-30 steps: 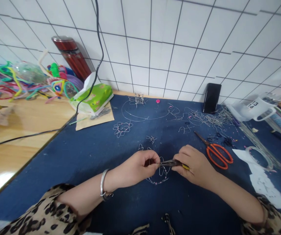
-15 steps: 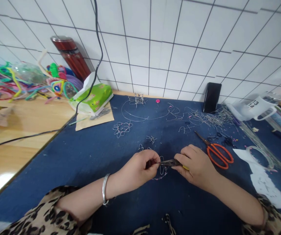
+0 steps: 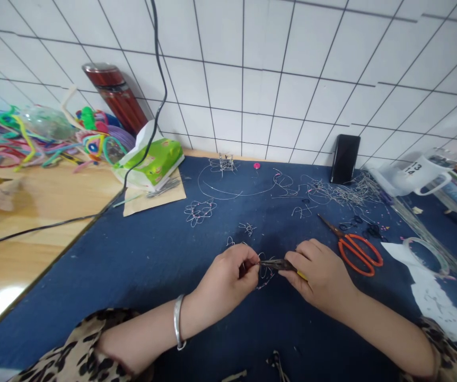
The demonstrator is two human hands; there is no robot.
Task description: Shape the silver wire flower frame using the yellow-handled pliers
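Note:
My left hand (image 3: 226,281) is closed in a pinch on a thin beaded wire piece (image 3: 266,281), whose loops hang just below and behind the fingertips. My right hand (image 3: 319,276) is wrapped round a pair of pliers (image 3: 274,263) with dark jaws and a bit of yellow handle. The jaw tips meet the wire at my left fingertips; the exact grip is too small to make out. Beyond the hands lie a small bent wire piece (image 3: 247,228) and a flower-shaped wire ring (image 3: 200,212) with pinkish beads.
Orange-handled scissors (image 3: 359,254) lie right of my right hand. Tangled wire (image 3: 343,191), a phone (image 3: 344,159) and a white mug (image 3: 425,175) are farther back. A green tissue pack (image 3: 155,162), a red flask (image 3: 117,98) and colourful pipe cleaners (image 3: 22,140) stand left, crossed by a black cable (image 3: 160,101).
My left wrist and bracelet have shifted slightly right and down. The view has tilted a little; both hands keep their holds on the wire piece and pliers.

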